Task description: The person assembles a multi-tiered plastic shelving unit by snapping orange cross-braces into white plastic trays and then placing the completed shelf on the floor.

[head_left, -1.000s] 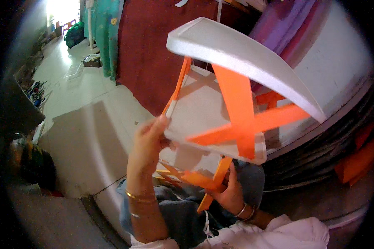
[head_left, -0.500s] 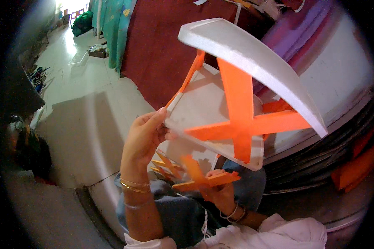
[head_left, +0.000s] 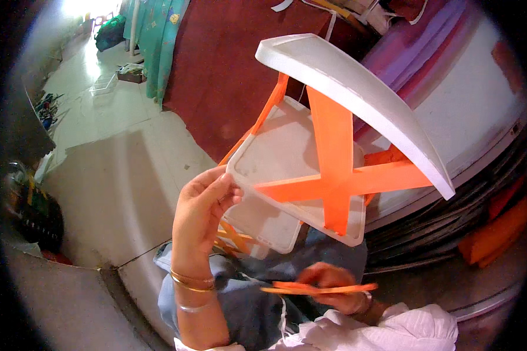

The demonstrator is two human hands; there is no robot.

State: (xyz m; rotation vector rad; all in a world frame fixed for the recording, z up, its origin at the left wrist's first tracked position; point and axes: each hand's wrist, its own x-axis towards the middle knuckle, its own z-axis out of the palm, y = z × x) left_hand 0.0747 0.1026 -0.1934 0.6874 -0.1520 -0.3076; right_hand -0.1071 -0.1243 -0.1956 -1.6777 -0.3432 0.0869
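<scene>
A white plastic tiered rack (head_left: 366, 93) stands tilted before me, its trays joined by orange crossed struts (head_left: 336, 172). My left hand (head_left: 202, 199) is closed on the near left corner of the middle tray (head_left: 275, 143). Below it a lower tray (head_left: 266, 219) shows in part, with more orange struts beneath. Over my lap, apart from the rack, my right hand (head_left: 348, 299) is closed around a loose orange cross strut (head_left: 293, 288). That strut appears as a thin pair of strips; I cannot tell whether it is folded or just edge-on.
Dark red cloth (head_left: 228, 76) hangs behind the rack, beside a green curtain (head_left: 161, 52). A tiled floor (head_left: 111, 175) stretches off to the left, with a dark bag (head_left: 38, 210) on it. At the right lie a dark ridged stack (head_left: 427, 245) and orange pieces (head_left: 492, 240).
My right hand has drawn back toward me and to the right, turning the strut from a spread X to a thin profile. My left hand keeps its hold; the rack has shifted slightly.
</scene>
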